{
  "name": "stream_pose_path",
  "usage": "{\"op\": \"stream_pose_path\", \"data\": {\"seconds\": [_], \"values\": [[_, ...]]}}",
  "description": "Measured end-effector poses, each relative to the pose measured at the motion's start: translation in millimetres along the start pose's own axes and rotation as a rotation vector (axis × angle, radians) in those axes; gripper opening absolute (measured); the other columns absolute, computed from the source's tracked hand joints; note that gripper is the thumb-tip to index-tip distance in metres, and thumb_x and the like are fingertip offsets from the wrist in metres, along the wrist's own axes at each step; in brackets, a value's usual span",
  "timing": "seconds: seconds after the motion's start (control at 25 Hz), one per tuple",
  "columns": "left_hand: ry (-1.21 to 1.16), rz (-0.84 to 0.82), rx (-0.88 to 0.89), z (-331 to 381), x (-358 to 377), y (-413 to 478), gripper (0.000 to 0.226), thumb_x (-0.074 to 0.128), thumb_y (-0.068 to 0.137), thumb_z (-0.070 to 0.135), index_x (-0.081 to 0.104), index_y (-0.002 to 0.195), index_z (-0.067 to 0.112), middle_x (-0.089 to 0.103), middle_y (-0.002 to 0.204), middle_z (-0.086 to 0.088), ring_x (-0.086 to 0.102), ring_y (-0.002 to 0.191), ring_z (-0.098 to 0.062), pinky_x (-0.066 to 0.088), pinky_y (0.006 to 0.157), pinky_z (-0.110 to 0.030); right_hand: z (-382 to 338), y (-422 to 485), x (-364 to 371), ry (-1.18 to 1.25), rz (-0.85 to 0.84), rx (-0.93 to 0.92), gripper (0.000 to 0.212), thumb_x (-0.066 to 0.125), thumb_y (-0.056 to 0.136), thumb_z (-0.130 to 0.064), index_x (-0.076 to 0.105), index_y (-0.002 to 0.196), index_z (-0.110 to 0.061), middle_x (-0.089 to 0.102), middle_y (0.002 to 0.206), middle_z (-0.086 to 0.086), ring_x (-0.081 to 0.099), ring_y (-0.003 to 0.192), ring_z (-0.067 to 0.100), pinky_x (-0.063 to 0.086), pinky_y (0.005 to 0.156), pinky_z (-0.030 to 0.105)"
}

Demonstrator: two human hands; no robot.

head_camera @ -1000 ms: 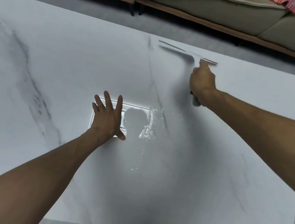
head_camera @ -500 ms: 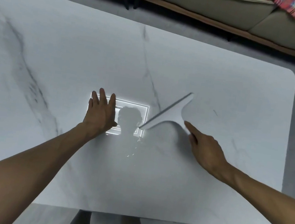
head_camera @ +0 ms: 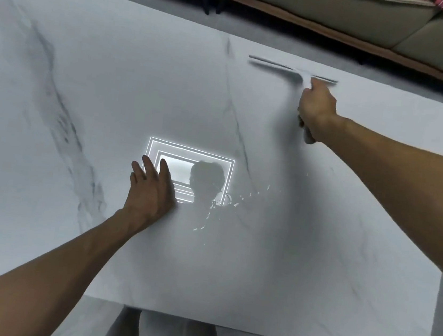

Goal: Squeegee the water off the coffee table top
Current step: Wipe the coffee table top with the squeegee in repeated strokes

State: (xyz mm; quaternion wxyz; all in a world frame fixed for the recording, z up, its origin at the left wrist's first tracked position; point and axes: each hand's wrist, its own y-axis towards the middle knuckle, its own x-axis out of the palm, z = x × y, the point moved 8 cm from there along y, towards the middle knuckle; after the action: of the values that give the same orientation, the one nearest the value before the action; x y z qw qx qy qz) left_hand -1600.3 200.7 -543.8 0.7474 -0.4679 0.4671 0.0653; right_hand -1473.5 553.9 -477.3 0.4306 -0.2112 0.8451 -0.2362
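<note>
The squeegee lies far right on the table (water nearer, centre).

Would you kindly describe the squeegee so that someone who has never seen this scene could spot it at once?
Find the white marble coffee table top and look to its far edge, beside the sofa. There the right hand grips a pale handle: the squeegee is that slim T-shaped tool, its long blade running along the edge, unlike the bright rectangular reflection mid-table.

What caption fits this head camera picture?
Right hand holds the squeegee near the far edge of the coffee table; left hand rests flat beside leftover water.
</note>
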Motion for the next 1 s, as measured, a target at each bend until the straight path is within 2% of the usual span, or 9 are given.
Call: {"op": "stream_pose_path", "data": {"seconds": [0.08,0.16,0.24,0.32,0.44,0.56,0.64,0.84,1.0], "values": [[0.105,0.006,0.047,0,-2,2,0.068,0.031,0.098,0.026,0.001,0.150,-0.004,0.005,0.151,-0.042,0.015,0.138,-0.058,0.021,0.115,-0.055,-6,-2,21,0.029,-0.012,0.045,0.050,0.026,0.092,-0.016,0.041,0.135,-0.035,0.051,0.094,0.008,0.042,0.058,0.022,0.027,0.050,0.022],[0.123,0.008,0.036,-5,-3,-2,0.070,0.033,0.097,0.030,0.002,0.150,-0.005,0.006,0.151,-0.042,0.018,0.137,-0.059,0.024,0.114,-0.054,-11,-18,45,-0.079,-0.039,-0.064,0.051,0.027,0.094,-0.014,0.035,0.141,-0.032,0.051,0.098,0.010,0.049,0.067,0.027,0.039,0.050,0.030],[0.129,-0.032,0.071,-2,-3,-3,0.074,0.041,0.094,0.030,0.006,0.151,-0.002,0.007,0.153,-0.038,0.017,0.138,-0.057,0.026,0.114,-0.053,-10,-49,68,-0.296,-0.095,-0.293,0.051,0.029,0.096,-0.017,0.030,0.146,-0.029,0.058,0.115,0.013,0.058,0.092,0.036,0.051,0.077,0.042],[0.080,0.001,0.085,-3,-13,-8,0.071,0.050,0.091,0.021,0.016,0.148,-0.004,0.017,0.151,-0.035,0.024,0.136,-0.053,0.033,0.109,-0.052,8,-88,88,-0.475,-0.173,-0.469,0.049,0.031,0.098,-0.022,0.031,0.146,-0.034,0.062,0.120,0.017,0.057,0.105,0.040,0.047,0.090,0.043],[-0.023,0.144,0.132,-5,-31,-15,0.050,0.052,0.086,-0.005,0.039,0.133,-0.015,0.047,0.128,-0.032,0.054,0.113,-0.042,0.052,0.084,-0.047,63,-137,85,-0.678,-0.204,-0.581,0.048,0.034,0.099,-0.028,0.032,0.144,-0.044,0.067,0.112,0.013,0.062,0.098,0.037,0.045,0.080,0.039],[-0.039,0.105,0.161,-19,-21,-25,0.041,0.045,0.087,0.000,0.043,0.128,-0.004,0.048,0.118,-0.021,0.050,0.106,-0.036,0.049,0.083,-0.047,128,-169,56,-0.784,-0.267,-0.575,0.049,0.032,0.100,-0.028,0.026,0.145,-0.048,0.068,0.104,0.001,0.061,0.089,0.027,0.042,0.069,0.033],[-0.083,0.130,0.207,-20,-18,-41,0.041,0.049,0.083,0.000,0.045,0.123,-0.003,0.048,0.112,-0.019,0.047,0.102,-0.035,0.045,0.083,-0.048,162,-181,30,-0.828,-0.283,-0.538,0.050,0.032,0.101,-0.027,0.024,0.145,-0.051,0.067,0.109,-0.004,0.062,0.093,0.025,0.046,0.072,0.034],[-0.107,-0.035,0.256,-32,17,-96,0.036,0.045,0.088,0.000,0.046,0.123,-0.003,0.050,0.120,-0.019,0.050,0.110,-0.034,0.045,0.088,-0.045,206,-205,-32,-0.943,-0.200,-0.381,0.043,0.028,0.102,-0.034,0.030,0.142,-0.052,0.062,0.130,-0.006,0.061,0.109,0.025,0.048,0.077,0.033],[-0.401,-0.011,0.012,-68,24,-122,0.026,0.043,0.095,0.015,0.054,0.116,0.005,0.064,0.116,-0.015,0.059,0.102,-0.034,0.044,0.083,-0.034,176,-229,-21,-0.916,-0.177,-0.434,0.041,0.028,0.102,-0.039,0.032,0.141,-0.051,0.060,0.133,-0.003,0.059,0.113,0.028,0.048,0.078,0.035]]}}
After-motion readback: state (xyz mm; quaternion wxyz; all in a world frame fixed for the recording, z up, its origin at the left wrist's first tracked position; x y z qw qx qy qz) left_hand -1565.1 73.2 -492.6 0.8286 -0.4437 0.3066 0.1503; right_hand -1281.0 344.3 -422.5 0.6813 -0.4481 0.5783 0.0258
